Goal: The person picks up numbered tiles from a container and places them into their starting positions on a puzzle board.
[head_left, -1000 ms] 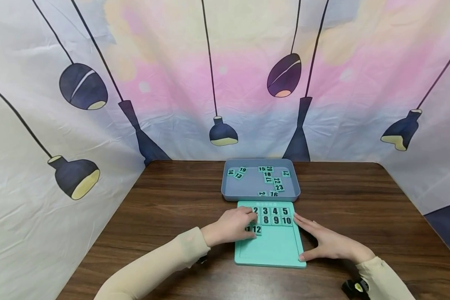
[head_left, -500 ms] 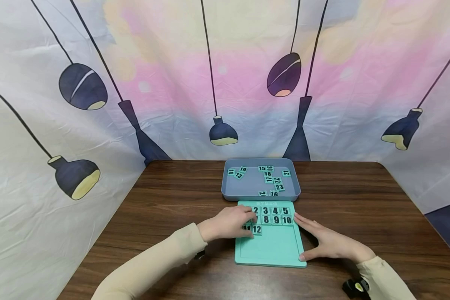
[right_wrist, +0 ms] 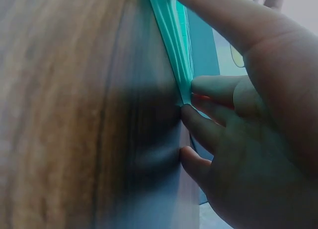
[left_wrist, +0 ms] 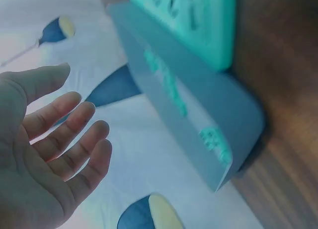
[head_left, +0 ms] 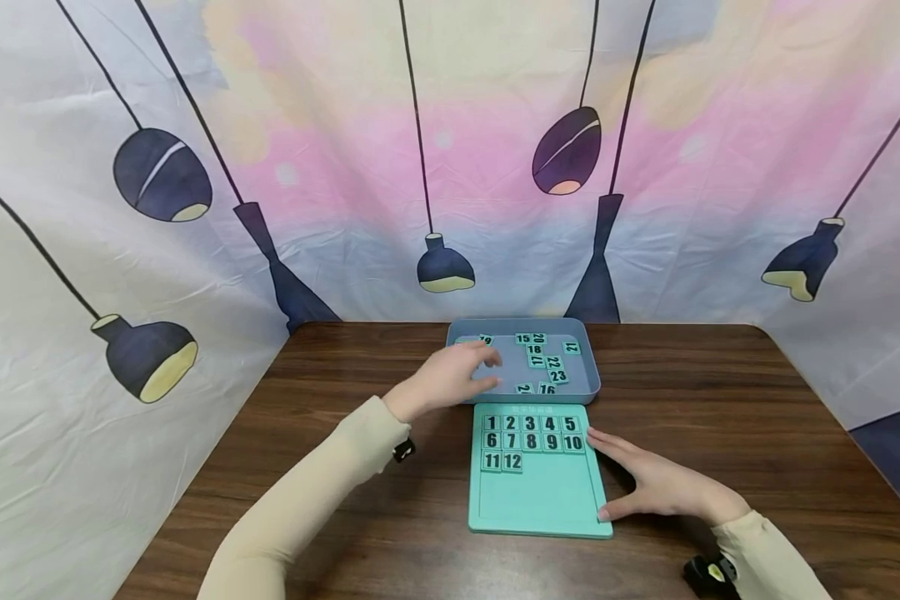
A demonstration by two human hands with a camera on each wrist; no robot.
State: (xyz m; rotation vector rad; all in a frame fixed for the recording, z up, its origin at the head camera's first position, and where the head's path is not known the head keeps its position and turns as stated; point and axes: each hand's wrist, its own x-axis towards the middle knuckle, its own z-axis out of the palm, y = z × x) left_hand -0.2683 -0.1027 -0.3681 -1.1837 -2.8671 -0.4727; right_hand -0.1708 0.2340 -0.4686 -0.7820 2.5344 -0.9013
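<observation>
In the head view my left hand [head_left: 450, 375] hovers over the left part of the grey-blue tray [head_left: 521, 397], its fingers loosely bent. The left wrist view shows that hand's palm and relaxed fingers [left_wrist: 74, 124] holding nothing. Below the tray lies a mint-green number board [head_left: 540, 504], with tiles 1 to 12 set in order from its top row; tile 12 [head_left: 512, 462] ends the third row. My right hand [head_left: 663, 483] rests at the board's right edge, thumb at the lower corner and fingers along the side. In the right wrist view fingertips [right_wrist: 198, 85] touch the board's edge.
Loose number tiles lie in the tray, among them 18 [head_left: 535, 350], 23 [head_left: 558, 377], 16 [head_left: 547, 389] and 21 [head_left: 571, 347]. My left hand covers some at the left. A brown wooden table [head_left: 367, 367] carries everything, with a printed cloth [head_left: 345, 167] behind.
My left hand has left the board's left side and moved up and away over the tray, uncovering tiles 1, 6, 7 and 11. The right hand stays at the board's edge.
</observation>
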